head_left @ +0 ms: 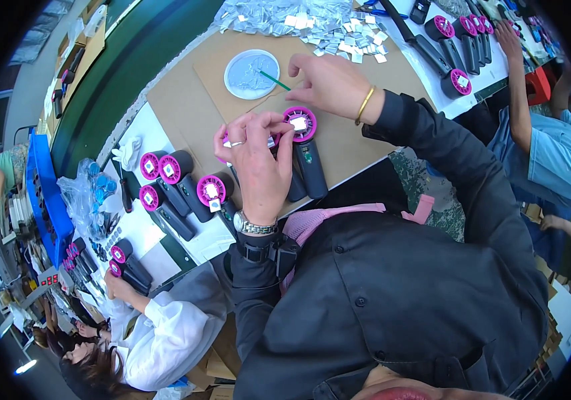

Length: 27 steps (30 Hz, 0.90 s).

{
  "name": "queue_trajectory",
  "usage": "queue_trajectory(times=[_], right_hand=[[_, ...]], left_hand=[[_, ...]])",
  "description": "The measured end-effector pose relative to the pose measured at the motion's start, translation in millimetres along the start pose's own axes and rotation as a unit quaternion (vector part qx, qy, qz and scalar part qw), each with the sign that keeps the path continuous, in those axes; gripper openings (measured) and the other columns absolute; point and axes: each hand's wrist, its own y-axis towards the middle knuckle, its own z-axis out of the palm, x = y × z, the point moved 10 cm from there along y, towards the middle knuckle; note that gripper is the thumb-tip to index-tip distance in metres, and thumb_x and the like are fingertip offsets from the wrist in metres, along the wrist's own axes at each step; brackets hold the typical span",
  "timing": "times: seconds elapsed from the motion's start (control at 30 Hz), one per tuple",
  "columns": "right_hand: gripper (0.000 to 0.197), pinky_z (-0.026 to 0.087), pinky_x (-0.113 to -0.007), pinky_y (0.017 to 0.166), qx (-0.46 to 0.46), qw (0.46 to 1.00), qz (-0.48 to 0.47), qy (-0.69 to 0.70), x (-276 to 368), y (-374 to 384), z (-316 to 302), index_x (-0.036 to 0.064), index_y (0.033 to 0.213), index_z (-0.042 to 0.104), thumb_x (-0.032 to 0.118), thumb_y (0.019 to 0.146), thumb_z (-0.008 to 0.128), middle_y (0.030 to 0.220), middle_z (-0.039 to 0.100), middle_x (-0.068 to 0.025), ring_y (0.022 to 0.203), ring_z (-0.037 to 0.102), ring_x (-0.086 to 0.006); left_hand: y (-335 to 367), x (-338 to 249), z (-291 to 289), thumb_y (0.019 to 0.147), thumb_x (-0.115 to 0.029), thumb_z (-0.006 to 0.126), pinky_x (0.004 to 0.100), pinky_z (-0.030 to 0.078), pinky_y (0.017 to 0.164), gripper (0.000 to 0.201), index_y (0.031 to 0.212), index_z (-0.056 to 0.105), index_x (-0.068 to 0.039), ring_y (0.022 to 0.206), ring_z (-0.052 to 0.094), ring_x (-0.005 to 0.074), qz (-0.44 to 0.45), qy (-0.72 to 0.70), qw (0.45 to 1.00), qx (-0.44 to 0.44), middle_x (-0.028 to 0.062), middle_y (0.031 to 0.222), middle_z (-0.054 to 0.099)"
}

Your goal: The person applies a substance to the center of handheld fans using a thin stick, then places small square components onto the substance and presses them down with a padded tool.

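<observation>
My left hand [259,157] is closed, its fingertips bunched over the pink-rimmed heads of dark handheld devices lying on brown cardboard. Small pale, shiny pieces show beside its fingers; what it pinches is mostly hidden. Touching its fingertips is the device [311,160] on the right, with a whitish square in its pink ring and a bit of green board in its handle. My right hand [332,83] is raised above, thumb and forefinger apart, holding nothing visible. Close to its thumb is the end of a green stick [276,81], which leans in a white dish [229,79] of grey-blue paste.
Loose silvery squares [349,37] cover the far edge of the cardboard [179,100]. More pink-ringed devices [172,170] lie left, others [459,81] at upper right. A white glove [127,153] and plastic bag [85,197] sit at left. Co-workers are on both sides.
</observation>
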Motion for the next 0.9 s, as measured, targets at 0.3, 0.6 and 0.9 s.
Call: queue_trajectory(times=[0.3, 0.6, 0.9], right_hand=[[0.019, 0.058, -0.047, 0.073, -0.094, 0.989, -0.097, -0.059, 7, 16, -19, 0.0051, 0.105, 0.081, 0.023, 0.097, 0.08, 0.088, 0.078, -0.0151, 0.081, 0.076, -0.037], [0.015, 0.056, -0.045, 0.07, -0.153, 0.982, -0.107, 0.0, -7, 13, -25, 0.0024, 0.105, 0.083, 0.016, 0.101, 0.077, 0.088, 0.074, -0.0138, 0.077, 0.071, -0.0348], [0.021, 0.053, -0.034, 0.067, -0.082, 0.988, 0.005, 0.134, -41, 18, 1, 0.0006, 0.106, 0.084, 0.02, 0.1, 0.081, 0.088, 0.076, -0.0103, 0.07, 0.065, -0.0171]], left_hand=[[-1, 0, -4, 0.093, -0.009, 0.083, 0.0572, 0.027, 0.119, 0.034, 0.121, 0.065, -0.011, 0.125, 0.057, 0.0242, -0.01, -0.004, 1.0, -0.022, -0.005, 0.098, 0.079], [-2, -1, -3, 0.093, -0.013, 0.087, 0.0526, 0.027, 0.121, 0.036, 0.121, 0.065, -0.01, 0.124, 0.06, 0.0234, -0.002, 0.007, 1.0, -0.016, -0.0043, 0.103, 0.081], [-5, 0, -2, 0.092, -0.012, 0.087, 0.0525, 0.026, 0.121, 0.037, 0.123, 0.065, -0.01, 0.127, 0.06, 0.0238, -0.006, 0.0, 1.0, -0.021, -0.0041, 0.104, 0.081]])
